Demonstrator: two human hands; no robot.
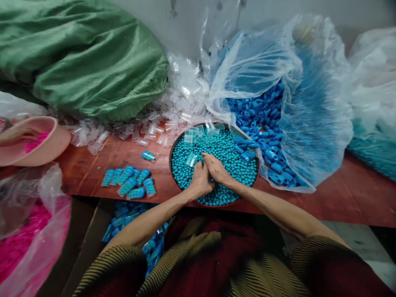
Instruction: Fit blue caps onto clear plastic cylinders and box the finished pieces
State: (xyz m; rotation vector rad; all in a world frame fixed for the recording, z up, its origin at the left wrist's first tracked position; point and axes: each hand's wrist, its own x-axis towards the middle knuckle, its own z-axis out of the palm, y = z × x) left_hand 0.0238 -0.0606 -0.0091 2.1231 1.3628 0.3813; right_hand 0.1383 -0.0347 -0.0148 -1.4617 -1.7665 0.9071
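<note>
Both of my hands meet over a round tub (171,159) filled with small teal beads (229,169). My left hand (201,180) is closed, its fingers curled, and whatever it grips is hidden. Pressed against it from the right, my right hand (216,168) has its fingers together, and I cannot make out what is in them. A clear plastic cup (192,159) lies on the beads just beyond my left hand. More clear cups (199,134) rest at the tub's far side, and several blue caps (246,149) sit at its right.
Capped, bead-filled cups (126,181) lie left of the tub. Behind are loose clear cups (182,97), a green sack (93,62) and a plastic bag (321,103) spilling blue caps. At far left, another person's hand (20,135) reaches into a pink basin (58,138). Below stands a box of filled cups (123,210).
</note>
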